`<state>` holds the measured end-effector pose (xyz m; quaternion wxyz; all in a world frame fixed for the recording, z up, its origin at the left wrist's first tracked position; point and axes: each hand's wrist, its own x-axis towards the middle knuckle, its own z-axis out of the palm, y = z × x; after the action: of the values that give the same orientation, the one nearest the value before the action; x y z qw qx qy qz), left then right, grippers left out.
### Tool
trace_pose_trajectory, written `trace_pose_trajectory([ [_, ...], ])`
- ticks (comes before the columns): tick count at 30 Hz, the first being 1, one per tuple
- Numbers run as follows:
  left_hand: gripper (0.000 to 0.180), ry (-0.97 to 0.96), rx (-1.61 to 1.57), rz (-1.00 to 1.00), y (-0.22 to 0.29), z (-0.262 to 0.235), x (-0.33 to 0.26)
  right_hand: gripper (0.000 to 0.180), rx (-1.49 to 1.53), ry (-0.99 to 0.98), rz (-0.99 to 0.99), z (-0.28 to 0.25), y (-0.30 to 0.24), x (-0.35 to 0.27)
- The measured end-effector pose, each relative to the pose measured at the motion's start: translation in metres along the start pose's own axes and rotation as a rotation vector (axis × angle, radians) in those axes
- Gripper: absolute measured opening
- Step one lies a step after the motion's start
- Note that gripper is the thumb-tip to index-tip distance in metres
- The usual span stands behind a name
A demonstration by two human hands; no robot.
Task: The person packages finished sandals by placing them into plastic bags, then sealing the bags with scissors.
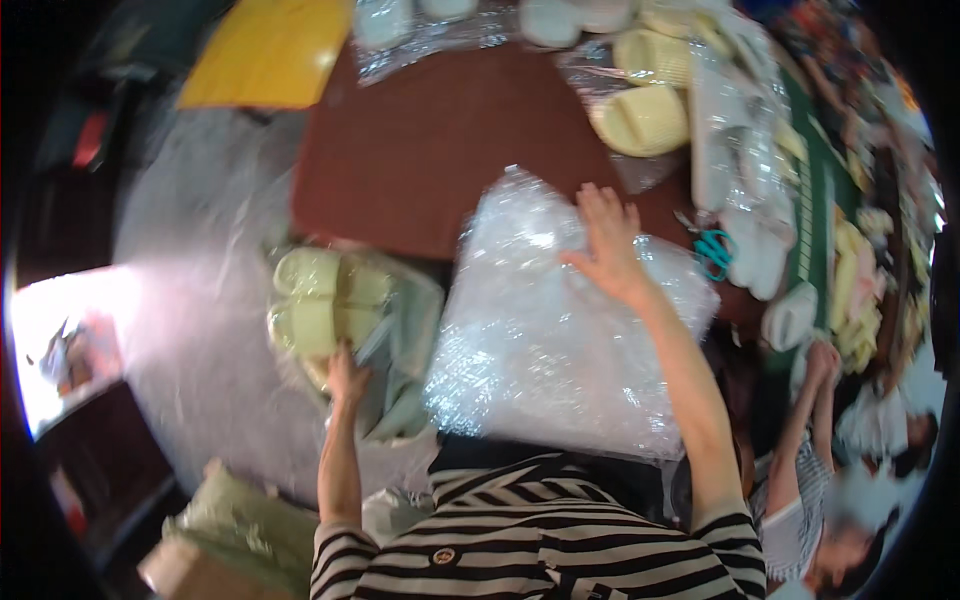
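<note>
My left hand [348, 376] is low at the left, its fingers closed at the near end of pale yellow slippers [305, 325]. Those slippers lie over an open plastic sack [415, 310]; some fingertips are hidden against them. My right hand [610, 250] rests flat, fingers spread, on a stack of clear plastic bags [540, 340]. The shiny stack covers the near part of a brown tabletop [430, 150] in front of me. Teal-handled scissors [713, 253] lie to the right of my right hand.
Yellow slippers [645, 120] and white slippers [760, 250] in clear wrap line the table's far right. A yellow sheet [265, 55] is at the far left, and a wrapped bundle [240, 530] lies on the floor. Another person's hands [822, 362] are at the right.
</note>
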<state>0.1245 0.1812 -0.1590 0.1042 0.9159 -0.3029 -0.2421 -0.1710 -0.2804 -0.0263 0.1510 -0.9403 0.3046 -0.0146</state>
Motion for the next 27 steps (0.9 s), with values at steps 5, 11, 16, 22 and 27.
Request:
trace_pose_trajectory([
  [5,0.069,0.182,-0.127,-0.119,0.031,-0.061,-0.041,0.088,-0.265,0.149,-0.096,-0.035,-0.029,-0.015],
  [11,0.072,0.397,-0.016,-0.062,0.077,-0.155,-0.072,0.085,-0.102,0.163,-0.184,-0.052,-0.04,-0.066],
  [16,0.066,0.55,-0.05,0.056,0.113,-0.244,-0.081,0.083,-0.03,0.113,-0.163,-0.03,-0.02,-0.087],
  [22,0.065,0.659,0.017,0.341,0.225,-0.353,-0.1,0.083,-0.009,0.043,-0.037,-0.019,-0.008,-0.094],
  [27,0.066,0.702,0.247,0.613,0.347,-0.395,-0.082,0.081,-0.08,0.134,-0.114,0.012,0.003,-0.1],
])
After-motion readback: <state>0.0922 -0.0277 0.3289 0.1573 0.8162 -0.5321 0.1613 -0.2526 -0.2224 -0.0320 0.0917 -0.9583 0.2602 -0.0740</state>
